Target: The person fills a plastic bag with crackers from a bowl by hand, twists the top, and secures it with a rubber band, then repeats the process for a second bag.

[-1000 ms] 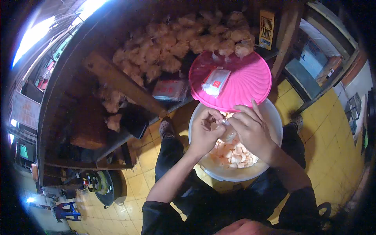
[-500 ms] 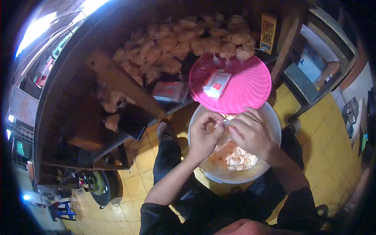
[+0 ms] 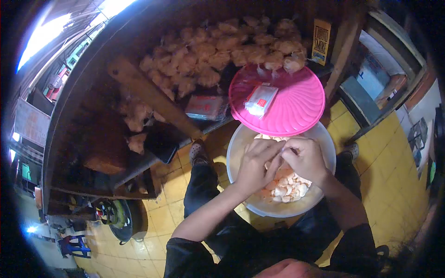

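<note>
My left hand [image 3: 256, 164] and my right hand [image 3: 307, 159] meet over a large pale tub [image 3: 236, 143], their fingertips pinched together. What they pinch is too small and hidden to name; it may be part of a clear bag under the fingers. Pale, chip-like pieces [image 3: 288, 187] lie in the tub below my hands. Just beyond them, a round pink lid [image 3: 296, 102] rests across the tub's far edge. On the lid lies a clear pack [image 3: 261, 99] with a red mark.
Many filled bags [image 3: 204, 55] are heaped on the dark shelf beyond. A flat clear pack [image 3: 205, 106] lies near the shelf's edge, left of the lid. A yellow box [image 3: 321, 41] stands at the back. Wooden posts flank the area.
My left hand has turned, its back now more to the camera, and its fingers reach across to my right hand. My right hand's fingers have curled in. The view has shifted slightly.
</note>
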Demonstrator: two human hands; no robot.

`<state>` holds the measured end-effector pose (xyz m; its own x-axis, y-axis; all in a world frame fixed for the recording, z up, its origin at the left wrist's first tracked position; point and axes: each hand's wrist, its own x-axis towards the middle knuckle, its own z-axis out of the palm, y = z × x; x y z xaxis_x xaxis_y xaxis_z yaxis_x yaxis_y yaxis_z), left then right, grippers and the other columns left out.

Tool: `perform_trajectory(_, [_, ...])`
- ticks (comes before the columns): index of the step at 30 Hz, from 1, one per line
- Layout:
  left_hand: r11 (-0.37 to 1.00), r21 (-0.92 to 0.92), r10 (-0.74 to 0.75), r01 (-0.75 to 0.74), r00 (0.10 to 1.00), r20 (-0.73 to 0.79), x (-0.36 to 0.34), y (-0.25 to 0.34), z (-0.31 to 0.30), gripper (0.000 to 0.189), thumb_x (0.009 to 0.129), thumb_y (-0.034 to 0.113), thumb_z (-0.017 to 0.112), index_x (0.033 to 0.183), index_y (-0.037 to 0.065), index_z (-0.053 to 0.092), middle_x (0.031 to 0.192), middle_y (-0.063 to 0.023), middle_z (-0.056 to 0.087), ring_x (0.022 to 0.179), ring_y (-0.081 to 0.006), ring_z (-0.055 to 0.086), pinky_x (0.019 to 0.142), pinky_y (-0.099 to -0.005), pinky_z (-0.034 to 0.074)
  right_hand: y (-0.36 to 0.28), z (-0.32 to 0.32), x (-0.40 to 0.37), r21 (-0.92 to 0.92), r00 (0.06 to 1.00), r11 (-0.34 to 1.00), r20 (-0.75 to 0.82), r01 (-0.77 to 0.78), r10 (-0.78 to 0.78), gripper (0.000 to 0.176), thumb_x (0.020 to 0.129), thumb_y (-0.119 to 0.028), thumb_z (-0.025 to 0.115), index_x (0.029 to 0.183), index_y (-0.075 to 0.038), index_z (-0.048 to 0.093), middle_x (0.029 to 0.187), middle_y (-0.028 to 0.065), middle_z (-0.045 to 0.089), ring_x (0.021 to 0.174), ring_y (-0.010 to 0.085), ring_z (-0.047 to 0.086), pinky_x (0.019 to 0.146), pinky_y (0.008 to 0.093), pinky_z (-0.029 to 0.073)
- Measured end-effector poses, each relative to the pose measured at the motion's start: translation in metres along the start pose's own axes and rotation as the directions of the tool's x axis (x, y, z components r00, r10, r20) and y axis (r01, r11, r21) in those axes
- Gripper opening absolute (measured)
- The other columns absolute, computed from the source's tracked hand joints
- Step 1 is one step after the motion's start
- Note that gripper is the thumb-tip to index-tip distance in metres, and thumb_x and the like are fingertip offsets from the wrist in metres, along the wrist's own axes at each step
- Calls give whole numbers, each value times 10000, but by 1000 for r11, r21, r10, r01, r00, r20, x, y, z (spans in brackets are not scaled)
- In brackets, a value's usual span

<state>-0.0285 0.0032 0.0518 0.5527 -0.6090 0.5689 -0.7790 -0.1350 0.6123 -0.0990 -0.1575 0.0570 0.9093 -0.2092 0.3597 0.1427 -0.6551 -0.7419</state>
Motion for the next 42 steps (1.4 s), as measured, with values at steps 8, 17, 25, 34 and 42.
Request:
perform_trajectory(8, [958,195,183,-210,972,148,2,-2,-2,171,819,122,723,973,49,745,931,-99,701,911,-275,620,835,-401,441,20,-14,-2,583,957,759,171,-292,236,174,852,-56,573,793,27,714,681,15,653,640,73,580,600,262,460])
perform_trajectory(17, [984,129,-98,121,981,-168,31,-25,-70,199,885,-1,575,1050,-23,686,899,-141,684,844,-200,676,778,-330,533,32,-16,8,545,959,789,170,-284,228,239,976,-194,630,1065,22,681,766,-4,648,678,62,569,621,248,468])
perform_trajectory(25, [966,260,30,-16,998,-49,55,-101,-32,496,746,-113,578,1226,10,580,1323,-244,544,1233,-425,522,1025,-458,446,25,-3,5,205,997,975,25,-82,78,256,927,-154,672,1100,32,638,853,79,674,762,138,646,705,288,512])
perform_trajectory(34, [954,293,-39,66,994,-97,67,-142,8,285,813,-51,615,1088,12,660,1003,-212,686,926,-391,669,827,-423,534,41,23,17,29,998,997,3,69,-70,196,864,-128,689,995,14,657,971,167,648,875,332,656,779,420,533])
perform_trajectory(42, [995,102,14,-7,998,-62,53,-89,14,161,814,-63,646,966,-11,655,970,-192,681,871,-358,683,749,-395,550,55,31,33,-298,986,951,-112,86,-124,184,859,-132,675,1008,-23,668,1088,115,618,969,333,628,836,450,519])
